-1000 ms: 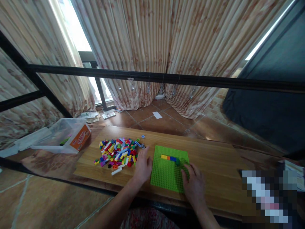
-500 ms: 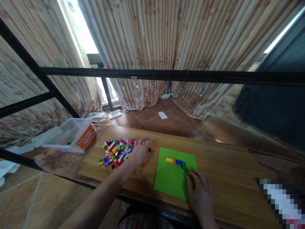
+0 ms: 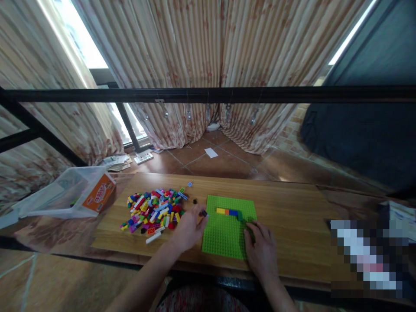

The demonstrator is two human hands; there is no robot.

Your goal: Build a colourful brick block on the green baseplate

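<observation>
1. Left hand (image 3: pixel 188 229) is pinched narrow: I see it gripping a small dark brick (image 3: pixel 204 213) between thumb and fingers, right by the left edge of the green baseplate (image 3: pixel 224 238).
2. Right hand (image 3: pixel 262 245) lies at the baseplate's right edge, fingers curved over the studs; from my end I cannot tell whether they hold anything.
3. On my feed the baseplate lies flat on the wooden table (image 3: pixel 299 234), between the two hands. On its far half I have a joined row of bricks: yellow (image 3: pixel 220 211), orange (image 3: pixel 227 212), blue (image 3: pixel 233 212), then dark green (image 3: pixel 240 216) at the right end.
4. Left of the left hand I see the mixed brick heap (image 3: pixel 152 210), with a long white brick (image 3: pixel 153 238) at its near side.
5. Farther left I have a clear plastic box (image 3: pixel 76 175) bearing an orange label (image 3: pixel 99 193).
</observation>
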